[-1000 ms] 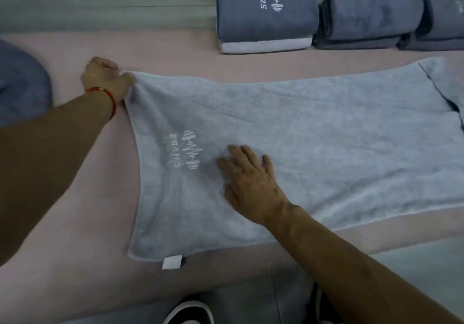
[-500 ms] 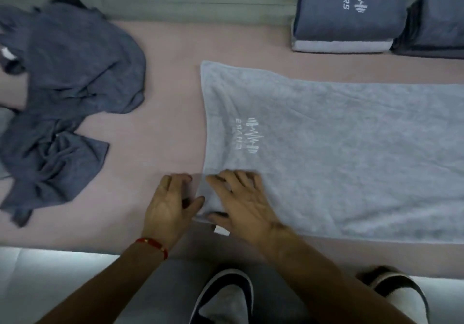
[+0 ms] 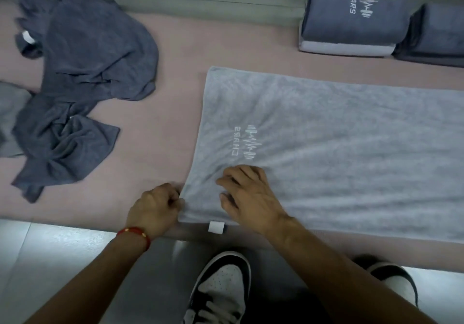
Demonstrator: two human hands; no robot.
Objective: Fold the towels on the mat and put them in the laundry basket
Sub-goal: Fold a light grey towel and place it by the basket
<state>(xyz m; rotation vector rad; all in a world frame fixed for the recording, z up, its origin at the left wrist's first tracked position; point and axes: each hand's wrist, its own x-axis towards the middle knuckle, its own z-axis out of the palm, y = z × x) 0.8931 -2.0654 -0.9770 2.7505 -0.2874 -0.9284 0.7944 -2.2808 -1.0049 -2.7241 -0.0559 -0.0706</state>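
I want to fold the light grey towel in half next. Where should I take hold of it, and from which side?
Take the light grey towel by its two left corners, coming from its short left edge. It lies flat with its length running right, so that edge can probably be carried straight over. The left hand already pinches the near corner; the right hand rests beside it and could take the far corner.
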